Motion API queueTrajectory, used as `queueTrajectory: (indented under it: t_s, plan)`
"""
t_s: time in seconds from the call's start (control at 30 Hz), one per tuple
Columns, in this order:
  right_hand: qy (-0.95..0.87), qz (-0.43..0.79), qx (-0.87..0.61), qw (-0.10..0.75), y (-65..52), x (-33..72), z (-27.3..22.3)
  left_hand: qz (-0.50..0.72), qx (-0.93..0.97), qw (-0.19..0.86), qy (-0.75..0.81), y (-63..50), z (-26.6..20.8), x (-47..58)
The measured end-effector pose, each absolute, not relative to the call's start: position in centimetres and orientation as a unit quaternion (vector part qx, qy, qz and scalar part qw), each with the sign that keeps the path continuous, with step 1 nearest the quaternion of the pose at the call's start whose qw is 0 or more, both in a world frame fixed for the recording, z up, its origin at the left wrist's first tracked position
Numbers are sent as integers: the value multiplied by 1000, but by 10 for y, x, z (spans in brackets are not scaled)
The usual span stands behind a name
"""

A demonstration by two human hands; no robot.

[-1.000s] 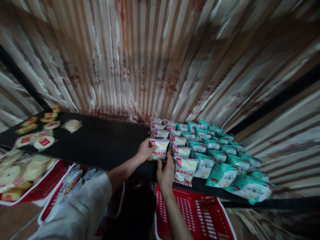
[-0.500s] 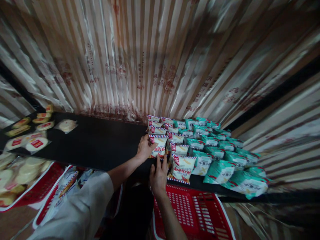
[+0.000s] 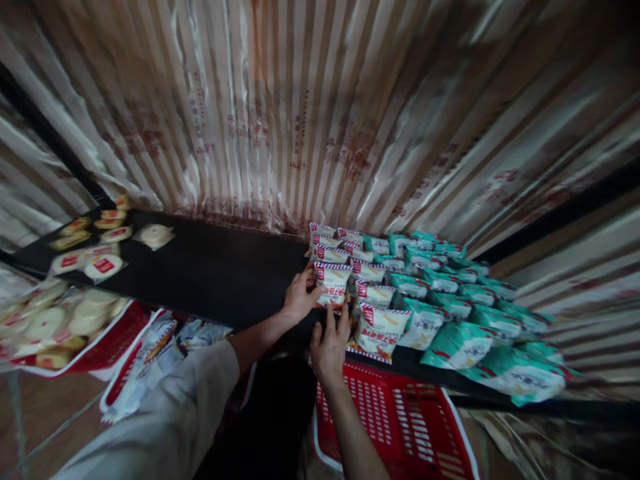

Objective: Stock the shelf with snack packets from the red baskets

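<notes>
Though upright, packet (image 3: 333, 279) against left hand (image 3: 301, 295)

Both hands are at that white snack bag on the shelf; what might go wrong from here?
1. The white snack bag between the left hand and right hand stands close in front of another white bag; pushing back might topple that one.
2. The front white bag sits near the shelf's front edge, beside the right hand; a brush might drop it toward the red basket below.
3. The front green bag lies along that edge too, so a jolt could dislodge it.
</notes>
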State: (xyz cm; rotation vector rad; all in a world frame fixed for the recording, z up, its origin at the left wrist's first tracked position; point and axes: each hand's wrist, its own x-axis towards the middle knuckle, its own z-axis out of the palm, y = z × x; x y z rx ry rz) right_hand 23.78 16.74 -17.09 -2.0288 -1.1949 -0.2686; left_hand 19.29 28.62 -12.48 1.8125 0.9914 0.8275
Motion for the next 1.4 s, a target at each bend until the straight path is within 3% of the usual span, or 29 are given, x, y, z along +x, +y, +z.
queueTrajectory:
  t_s: [0.2,0.33,0.47,0.7,0.83,1.03,1.4]
  plan:
    - [-519,-58,-747,412,172,190,-159,356,730,384,440,260,-137,115]
    - [-577,10,-708,407,177,144,-176,341,767,238,489,245,-147,32]
    - [-599,38,-694,398,181,105,-185,225,828,127,497,236,-158,-41]
    - [-640,94,-653,394,183,71,-185,50,844,36,533,237,-173,-74]
    - [-619,114,-682,373,181,70,-198,-1,841,42,540,242,-170,-70]
    - [-641,156,-677,327,181,83,-198,28,881,79,466,245,-154,-80]
    - [-688,201,-619,321,183,98,-157,168,845,335,380,263,-95,-74]
